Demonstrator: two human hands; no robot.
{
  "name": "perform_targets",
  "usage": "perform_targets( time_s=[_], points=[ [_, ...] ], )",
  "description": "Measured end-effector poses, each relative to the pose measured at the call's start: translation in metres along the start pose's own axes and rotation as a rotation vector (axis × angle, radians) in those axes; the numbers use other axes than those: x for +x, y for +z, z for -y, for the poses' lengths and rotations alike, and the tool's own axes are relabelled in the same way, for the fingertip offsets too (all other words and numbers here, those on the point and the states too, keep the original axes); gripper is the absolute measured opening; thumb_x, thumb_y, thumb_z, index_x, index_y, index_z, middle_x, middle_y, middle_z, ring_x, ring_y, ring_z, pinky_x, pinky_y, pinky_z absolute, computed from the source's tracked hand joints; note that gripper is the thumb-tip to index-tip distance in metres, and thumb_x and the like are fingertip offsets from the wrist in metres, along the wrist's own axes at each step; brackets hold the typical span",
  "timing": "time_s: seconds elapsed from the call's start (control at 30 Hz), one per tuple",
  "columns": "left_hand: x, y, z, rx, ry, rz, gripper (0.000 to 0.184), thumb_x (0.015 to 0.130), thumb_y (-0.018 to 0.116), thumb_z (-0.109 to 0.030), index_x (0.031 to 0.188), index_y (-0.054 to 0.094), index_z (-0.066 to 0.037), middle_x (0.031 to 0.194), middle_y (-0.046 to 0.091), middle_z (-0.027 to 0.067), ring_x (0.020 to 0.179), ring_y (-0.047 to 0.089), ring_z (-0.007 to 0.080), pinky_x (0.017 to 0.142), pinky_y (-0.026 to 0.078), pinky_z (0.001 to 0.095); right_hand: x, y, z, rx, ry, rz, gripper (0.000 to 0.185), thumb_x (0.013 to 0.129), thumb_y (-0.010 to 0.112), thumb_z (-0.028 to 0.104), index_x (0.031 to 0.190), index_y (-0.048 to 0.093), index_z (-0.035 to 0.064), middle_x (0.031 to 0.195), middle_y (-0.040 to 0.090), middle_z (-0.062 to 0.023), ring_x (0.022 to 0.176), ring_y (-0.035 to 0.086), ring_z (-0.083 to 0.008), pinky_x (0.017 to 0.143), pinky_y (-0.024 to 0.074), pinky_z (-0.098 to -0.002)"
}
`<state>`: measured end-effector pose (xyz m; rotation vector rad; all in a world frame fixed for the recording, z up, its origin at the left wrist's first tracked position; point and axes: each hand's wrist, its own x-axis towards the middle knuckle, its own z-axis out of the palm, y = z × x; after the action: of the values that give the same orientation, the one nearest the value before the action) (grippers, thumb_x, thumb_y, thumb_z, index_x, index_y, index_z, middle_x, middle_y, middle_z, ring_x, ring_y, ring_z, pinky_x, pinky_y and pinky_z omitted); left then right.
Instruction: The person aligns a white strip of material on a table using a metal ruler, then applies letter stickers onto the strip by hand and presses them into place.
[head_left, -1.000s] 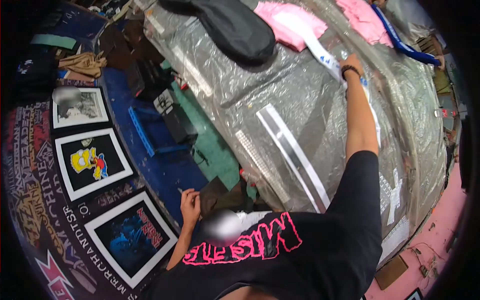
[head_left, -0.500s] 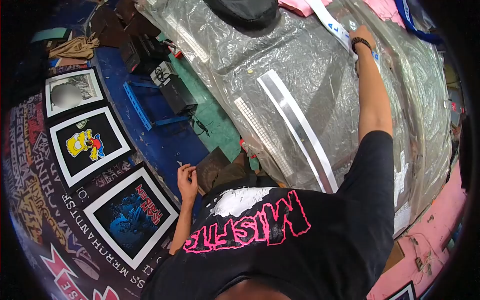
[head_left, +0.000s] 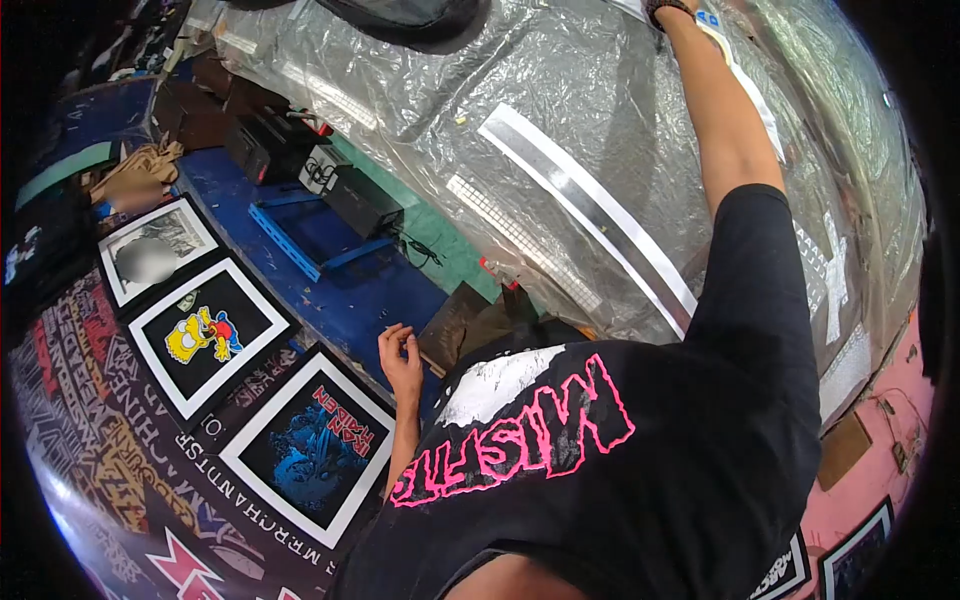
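My left hand [head_left: 402, 362] hangs low beside my body with its fingers curled in. A small, thin thing seems to show at the fingertips, too small to name. My right arm reaches far across the plastic-covered table [head_left: 600, 90]. Its hand lies past the top edge of the view; only the wrist with a dark braided bracelet [head_left: 668, 8] shows. Close by the wrist runs a white strip with blue letters [head_left: 742, 72]. Nearer to me lies a long white strip with a grey middle band [head_left: 590, 205], flat on the plastic.
A black rounded object [head_left: 420, 20] sits at the table's far side. Perforated pale strips [head_left: 520, 235] line the left edge. Left on the floor are a blue metal frame [head_left: 290, 245], a black box [head_left: 365, 200] and framed pictures [head_left: 320, 450]. A brown board [head_left: 843, 450] lies right.
The view has shifted, so the table's far side sits higher in the picture. My right hand has passed out of the top edge. My left hand stays low with curled fingers.
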<state>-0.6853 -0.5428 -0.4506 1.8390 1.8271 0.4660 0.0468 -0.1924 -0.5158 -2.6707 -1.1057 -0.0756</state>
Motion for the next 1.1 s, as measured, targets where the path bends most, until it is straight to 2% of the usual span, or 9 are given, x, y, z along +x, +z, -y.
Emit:
perform_targets(
  time_s=[0.03,0.13,0.17,0.27,0.37,0.5,0.83,1.1],
  points=[
    [0.002,0.000,-0.001,0.004,0.025,-0.007,0.013,0.095,0.067,-0.009,0.105,0.071,-0.003,0.118,0.064,0.0119,0.096,0.064,0.0227,0.071,0.051,0.0312,-0.019,-0.022,0.007,0.019,0.029,0.062,0.038,0.089,0.070,0.038,0.108,0.075,0.0048,0.107,0.074,-0.0209,0.104,0.071,-0.0377,0.089,0.0571,-0.0471],
    [0.004,-0.003,-0.005,-0.005,0.003,0.007,0.012,0.094,0.067,-0.008,0.105,0.071,-0.004,0.117,0.064,0.0121,0.097,0.064,0.0231,0.072,0.050,0.0318,-0.022,-0.022,0.012,0.033,0.069,0.086,0.038,0.090,0.069,0.037,0.109,0.075,0.0044,0.109,0.074,-0.0212,0.104,0.071,-0.0377,0.089,0.0571,-0.0469],
    [0.004,-0.003,-0.002,0.007,0.008,0.005,0.012,0.094,0.067,-0.007,0.104,0.071,-0.004,0.116,0.065,0.0124,0.097,0.064,0.0234,0.073,0.051,0.0320,-0.021,-0.024,0.014,0.055,0.088,0.081,0.032,0.092,0.066,0.031,0.108,0.075,0.0049,0.110,0.073,-0.0216,0.105,0.071,-0.0379,0.089,0.0572,-0.0473],
    [0.003,-0.002,0.003,0.034,0.066,-0.014,0.011,0.093,0.067,-0.007,0.103,0.071,-0.003,0.116,0.065,0.0127,0.098,0.064,0.0237,0.073,0.050,0.0319,-0.004,0.004,0.008,0.045,0.077,0.006,0.026,0.094,0.061,0.024,0.107,0.075,0.0053,0.110,0.073,-0.0219,0.104,0.071,-0.0380,0.087,0.0573,-0.0486],
    [0.001,-0.002,-0.003,0.025,0.021,-0.001,0.012,0.093,0.067,-0.006,0.103,0.071,-0.002,0.115,0.064,0.0132,0.099,0.064,0.0243,0.073,0.051,0.0320,-0.005,0.008,0.008,0.055,0.031,-0.055,0.024,0.094,0.057,0.017,0.106,0.074,0.0058,0.108,0.073,-0.0223,0.104,0.071,-0.0382,0.085,0.0574,-0.0496],
    [0.001,-0.002,-0.005,0.020,0.035,-0.008,0.012,0.094,0.066,-0.007,0.104,0.071,-0.001,0.115,0.065,0.0129,0.098,0.065,0.0242,0.071,0.053,0.0320,0.002,0.018,0.003,0.066,0.020,-0.046,0.025,0.092,0.056,0.015,0.108,0.072,0.0051,0.108,0.073,-0.0232,0.103,0.071,-0.0391,0.087,0.0566,-0.0502],
    [0.002,-0.002,0.004,-0.003,-0.022,-0.019,0.012,0.094,0.065,-0.006,0.103,0.071,-0.001,0.113,0.066,0.0143,0.100,0.066,0.0273,0.081,0.053,0.0358,-0.003,-0.007,0.005,0.020,-0.004,0.017,0.028,0.090,0.060,0.016,0.115,0.069,0.0064,0.110,0.072,-0.0235,0.107,0.069,-0.0400,0.091,0.0556,-0.0500],
    [0.010,0.000,-0.005,-0.028,0.000,-0.011,0.012,0.093,0.064,-0.004,0.103,0.071,-0.001,0.113,0.066,0.0142,0.099,0.066,0.0245,0.075,0.054,0.0324,-0.023,-0.029,0.016,0.113,0.026,-0.073,0.031,0.089,0.063,0.020,0.117,0.064,0.0059,0.102,0.073,-0.0243,0.100,0.070,-0.0418,0.086,0.0555,-0.0525]
  ],
)
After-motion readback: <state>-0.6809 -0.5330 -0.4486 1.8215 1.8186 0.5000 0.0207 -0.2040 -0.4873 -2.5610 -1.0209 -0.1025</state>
